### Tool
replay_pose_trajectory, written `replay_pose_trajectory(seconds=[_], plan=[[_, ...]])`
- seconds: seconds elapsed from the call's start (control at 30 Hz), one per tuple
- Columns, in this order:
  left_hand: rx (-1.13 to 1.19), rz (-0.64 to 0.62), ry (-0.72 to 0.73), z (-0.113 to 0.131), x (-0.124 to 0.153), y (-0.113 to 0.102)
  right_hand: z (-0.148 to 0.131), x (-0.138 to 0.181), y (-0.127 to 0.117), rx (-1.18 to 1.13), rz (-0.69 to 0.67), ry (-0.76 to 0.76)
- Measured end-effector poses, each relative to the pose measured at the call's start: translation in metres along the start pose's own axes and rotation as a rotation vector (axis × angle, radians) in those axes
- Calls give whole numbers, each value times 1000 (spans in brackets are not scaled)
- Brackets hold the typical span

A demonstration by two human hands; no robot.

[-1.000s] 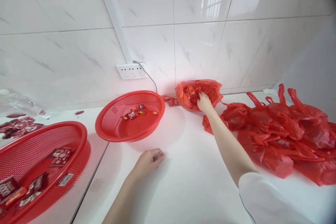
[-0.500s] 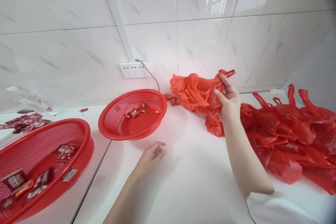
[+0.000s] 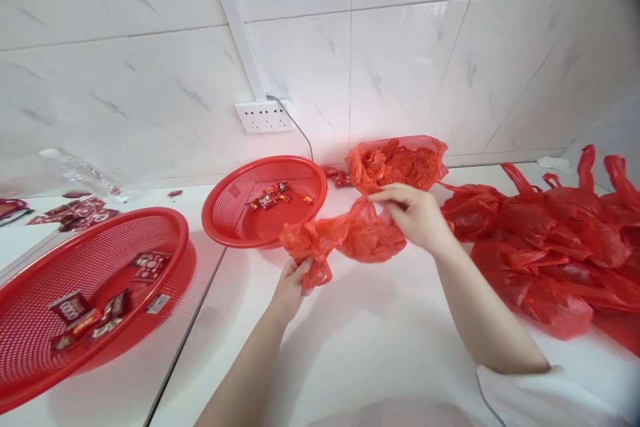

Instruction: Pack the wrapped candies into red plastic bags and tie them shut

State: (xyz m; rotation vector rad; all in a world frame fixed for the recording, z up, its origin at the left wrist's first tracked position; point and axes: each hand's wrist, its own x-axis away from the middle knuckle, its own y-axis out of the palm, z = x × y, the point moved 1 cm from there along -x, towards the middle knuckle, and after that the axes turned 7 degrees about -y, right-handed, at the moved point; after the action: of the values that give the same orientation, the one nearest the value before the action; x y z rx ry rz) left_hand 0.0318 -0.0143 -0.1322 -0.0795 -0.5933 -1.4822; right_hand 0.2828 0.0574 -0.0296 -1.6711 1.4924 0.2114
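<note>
A crumpled red plastic bag (image 3: pixel 373 237) is stretched between my two hands above the white table. My left hand (image 3: pixel 293 285) grips its bunched left end, in front of the smaller basket. At the other end, my right hand (image 3: pixel 415 213) pinches the bag's upper edge between thumb and fingers. Behind my right hand, another red bag (image 3: pixel 400 160) lies against the wall, open at the top and stuffed with crumpled red plastic. The smaller red basket (image 3: pixel 213 230) holds several wrapped candies (image 3: pixel 270 197) on its bottom.
A larger red basket (image 3: pixel 177 223) with several wrapped snacks stands at the left. Several filled red bags (image 3: pixel 545 240) are heaped at the right. Loose packets (image 3: pixel 83 213) and a clear plastic bottle (image 3: pixel 85 173) lie at the back left. A socket strip (image 3: pixel 265 117) is on the tiled wall.
My right hand has moved down and left with the bag. My left hand has closed on its other end. The stuffed bag by the wall now shows behind them.
</note>
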Motion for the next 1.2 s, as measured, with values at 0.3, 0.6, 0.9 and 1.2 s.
replay_pose_trajectory(seconds=[0.3,0.6,0.9,1.2], plan=[[67,-119,-153,4,-6,-5,30,2,-25,62,121,75],[77,-339,-89,-7,3,4,-5,14,19,-161,-709,86],[-500,-454,193,27,13,-14,17,25,46,-322,-1107,7],[-1330,40,362,65,49,-14,16,61,12,505,-550,-452]])
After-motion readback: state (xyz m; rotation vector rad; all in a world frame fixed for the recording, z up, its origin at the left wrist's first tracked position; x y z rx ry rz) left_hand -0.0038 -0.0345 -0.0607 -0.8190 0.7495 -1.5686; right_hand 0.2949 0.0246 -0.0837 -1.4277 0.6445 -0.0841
